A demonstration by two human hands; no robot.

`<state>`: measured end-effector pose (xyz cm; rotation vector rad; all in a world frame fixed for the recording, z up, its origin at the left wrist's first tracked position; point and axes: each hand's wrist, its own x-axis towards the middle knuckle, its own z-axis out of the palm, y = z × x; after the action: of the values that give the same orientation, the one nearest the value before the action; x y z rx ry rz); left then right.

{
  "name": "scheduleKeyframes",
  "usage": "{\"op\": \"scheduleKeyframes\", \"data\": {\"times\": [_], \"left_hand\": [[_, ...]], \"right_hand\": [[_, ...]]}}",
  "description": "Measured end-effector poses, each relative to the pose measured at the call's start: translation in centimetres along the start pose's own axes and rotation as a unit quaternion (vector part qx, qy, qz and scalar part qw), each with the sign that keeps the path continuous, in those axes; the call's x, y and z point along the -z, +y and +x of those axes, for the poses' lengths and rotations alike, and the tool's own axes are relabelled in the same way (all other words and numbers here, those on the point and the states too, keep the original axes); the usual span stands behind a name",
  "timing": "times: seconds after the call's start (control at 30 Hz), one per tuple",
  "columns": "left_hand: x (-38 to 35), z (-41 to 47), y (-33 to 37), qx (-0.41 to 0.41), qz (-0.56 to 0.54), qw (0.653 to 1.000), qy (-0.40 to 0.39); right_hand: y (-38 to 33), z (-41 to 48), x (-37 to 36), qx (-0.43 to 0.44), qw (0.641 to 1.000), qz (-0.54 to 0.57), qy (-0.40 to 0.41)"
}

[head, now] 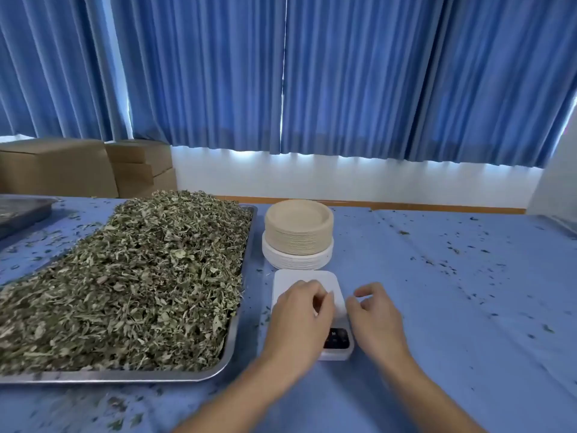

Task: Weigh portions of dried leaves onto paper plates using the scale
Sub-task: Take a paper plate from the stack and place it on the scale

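Observation:
A white scale [299, 278] lies on the blue table, its dark display [337, 338] at the near end. My left hand [296, 317] hovers over the scale's platform with fingers loosely curled, holding nothing. My right hand [376, 320] hangs just right of the scale, fingers also loosely curled and empty. Behind the scale stands a stack of paper plates [298, 232], beige ones on top of white ones. To the left, a big metal tray [231, 348] is heaped with dried green leaves [134, 276].
Leaf crumbs are scattered over the blue tablecloth [452, 307]. A second metal tray [22, 210] sits at the far left edge. Cardboard boxes [84, 167] and blue curtains stand behind the table.

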<state>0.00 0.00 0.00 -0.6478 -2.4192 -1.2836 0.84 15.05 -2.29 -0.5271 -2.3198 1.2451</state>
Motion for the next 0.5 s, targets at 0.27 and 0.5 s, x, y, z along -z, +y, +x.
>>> {"op": "scheduleKeyframes", "data": {"times": [0.27, 0.5], "left_hand": [[-0.4, -2.4, -3.5, -0.096, 0.270, 0.950, -0.122], [0.7, -2.4, -4.1, -0.156, 0.279, 0.941, -0.106]], "right_hand": [[0.6, 1.9, -1.9, 0.045, 0.990, -0.107, -0.084], [0.2, 2.5, -2.6, 0.074, 0.987, -0.112, -0.091]]}}
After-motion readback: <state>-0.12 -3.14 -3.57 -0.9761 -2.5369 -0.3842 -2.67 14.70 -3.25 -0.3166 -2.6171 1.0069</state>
